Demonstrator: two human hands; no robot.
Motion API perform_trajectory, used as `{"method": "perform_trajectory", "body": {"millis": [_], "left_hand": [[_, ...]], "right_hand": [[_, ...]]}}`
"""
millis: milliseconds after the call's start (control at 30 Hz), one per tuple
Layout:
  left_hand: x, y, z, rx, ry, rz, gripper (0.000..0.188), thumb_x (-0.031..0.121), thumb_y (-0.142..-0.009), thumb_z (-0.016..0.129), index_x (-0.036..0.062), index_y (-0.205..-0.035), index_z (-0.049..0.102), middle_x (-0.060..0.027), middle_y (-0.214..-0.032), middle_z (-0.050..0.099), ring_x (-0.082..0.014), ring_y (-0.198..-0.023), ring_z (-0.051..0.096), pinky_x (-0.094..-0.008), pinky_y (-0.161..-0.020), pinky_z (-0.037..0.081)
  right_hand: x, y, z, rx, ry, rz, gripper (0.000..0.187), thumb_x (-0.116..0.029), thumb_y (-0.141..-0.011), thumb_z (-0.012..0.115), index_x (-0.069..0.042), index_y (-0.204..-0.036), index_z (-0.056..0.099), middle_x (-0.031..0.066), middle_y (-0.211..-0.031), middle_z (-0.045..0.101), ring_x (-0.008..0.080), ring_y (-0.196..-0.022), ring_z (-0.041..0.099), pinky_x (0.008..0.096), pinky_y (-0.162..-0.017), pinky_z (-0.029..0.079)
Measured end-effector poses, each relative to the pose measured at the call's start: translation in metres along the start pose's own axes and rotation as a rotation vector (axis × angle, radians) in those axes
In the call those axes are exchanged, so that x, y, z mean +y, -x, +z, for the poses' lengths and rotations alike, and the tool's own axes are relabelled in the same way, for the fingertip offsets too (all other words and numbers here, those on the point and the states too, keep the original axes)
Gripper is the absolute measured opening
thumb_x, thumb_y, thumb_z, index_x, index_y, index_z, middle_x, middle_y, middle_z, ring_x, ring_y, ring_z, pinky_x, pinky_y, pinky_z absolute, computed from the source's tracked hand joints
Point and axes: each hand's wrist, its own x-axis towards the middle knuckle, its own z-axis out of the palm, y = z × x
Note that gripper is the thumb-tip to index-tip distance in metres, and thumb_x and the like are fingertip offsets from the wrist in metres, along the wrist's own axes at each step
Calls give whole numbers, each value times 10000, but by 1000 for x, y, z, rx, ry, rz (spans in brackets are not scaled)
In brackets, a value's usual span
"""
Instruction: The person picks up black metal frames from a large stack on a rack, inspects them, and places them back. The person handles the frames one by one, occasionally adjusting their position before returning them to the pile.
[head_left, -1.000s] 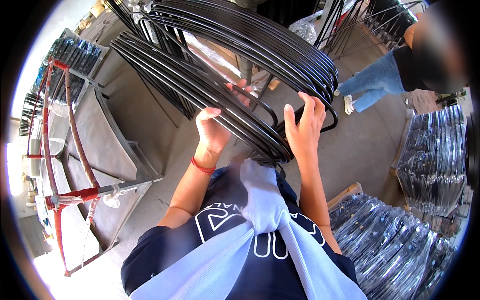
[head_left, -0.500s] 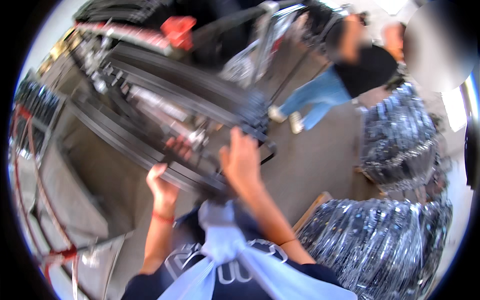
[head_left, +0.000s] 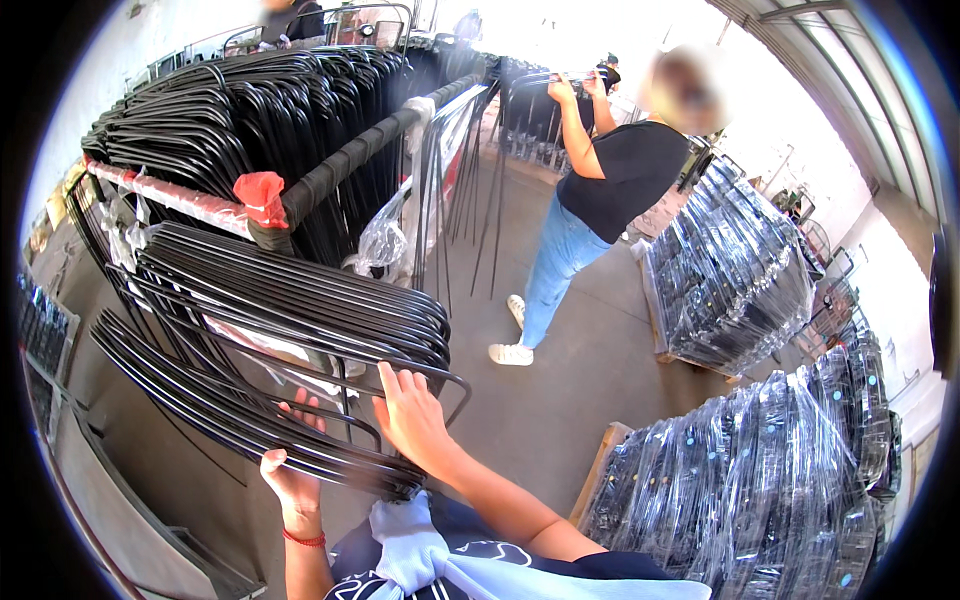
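Observation:
Close in front of me lies a bundle of black bent metal tubes [head_left: 230, 398], slanting from the far left toward my waist. My left hand [head_left: 295, 484] is wrapped round its near part, thumb on the near side and fingers showing beyond. Just right of it, my right hand [head_left: 416, 425] has its fingers stretched out. Its fingertips touch or lie just over a looped black tube beside a second, larger row of bent tubes [head_left: 300, 290]. Some of the contact under the right palm is hidden.
A rack with a wrapped bar [head_left: 360, 150] and red cloth [head_left: 262, 200] stands beyond, full of black tubes. Another person [head_left: 620, 180] in a dark top handles tubes at the back. Plastic-wrapped stacks [head_left: 740, 480] stand at right, a metal trough [head_left: 130, 510] at left.
The view has swung and grown sharper, with more of the rack and far wall in sight. Both my hands keep about the same places at the tubes. The other person now has both arms raised.

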Motion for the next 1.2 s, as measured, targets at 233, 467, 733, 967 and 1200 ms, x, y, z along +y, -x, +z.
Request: {"method": "perform_trajectory", "body": {"millis": [233,467,733,967,1200], "left_hand": [[-1,-3,3,2,-23,-14,676,150,-557,622,28,-1205,471,-176,-1374,344,-312,-1280,318,-418,-1060,277],[-2,-8,3,8,-43,-29,678,157,-551,631,53,-1205,481,-161,-1377,347,-307,-1284,313,-418,-1068,260],[-3,-14,4,-34,-85,-42,713,206,-568,642,66,-1242,456,-164,-1391,326,-299,-1282,318,-405,-1064,257],[-3,-9,10,-27,-45,-14,640,205,-595,629,20,-1191,487,-205,-1350,370,-356,-1263,334,-420,-1073,237],[0,-7,12,2,91,-8,565,81,-560,579,2,-1116,520,-239,-1295,415,-363,-1200,407,-426,-1037,316]], "right_hand": [[-5,-3,-8,4,-9,8,431,-116,-762,617,2,-1135,437,165,-947,451,332,-881,488,396,-664,493],[-2,-9,-13,6,100,-34,308,-61,-696,610,-4,-976,494,170,-996,458,317,-942,477,373,-767,425],[9,-9,-4,163,116,-121,329,-20,-634,590,-20,-959,536,175,-1175,452,317,-1162,399,477,-998,264],[5,-5,-9,135,25,-159,291,13,-675,594,-14,-962,556,183,-1090,478,351,-1048,444,453,-932,315],[-2,3,-16,44,12,-157,258,10,-743,582,0,-1000,556,132,-1075,486,311,-1021,478,401,-893,359]]}}
